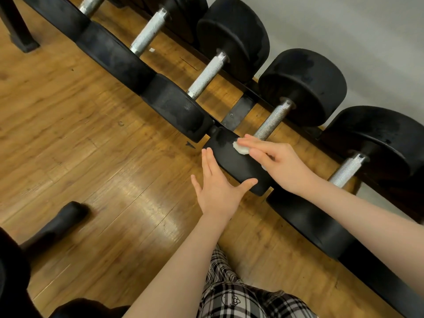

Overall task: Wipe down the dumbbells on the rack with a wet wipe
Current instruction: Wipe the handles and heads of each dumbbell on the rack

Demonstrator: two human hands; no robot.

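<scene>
Several black dumbbells with knurled silver handles lie side by side on a low black rack (238,113). My right hand (275,159) presses a crumpled white wet wipe (239,148) with straight fingers onto the near head (231,159) of one dumbbell, whose handle (273,120) runs up to its far head (305,86). The head's surface shows damp streaks beside the wipe. My left hand (218,187) lies flat against the front face of the same head, fingers straight and thumb resting on its top edge.
A wooden floor (91,157) spreads to the left and below. Neighbouring dumbbells (206,76) (348,166) flank the one under my hands. A white wall (344,31) stands behind the rack. A black rack leg (20,35) is at top left, a dark object (57,223) at lower left, my plaid trousers (241,294) at the bottom.
</scene>
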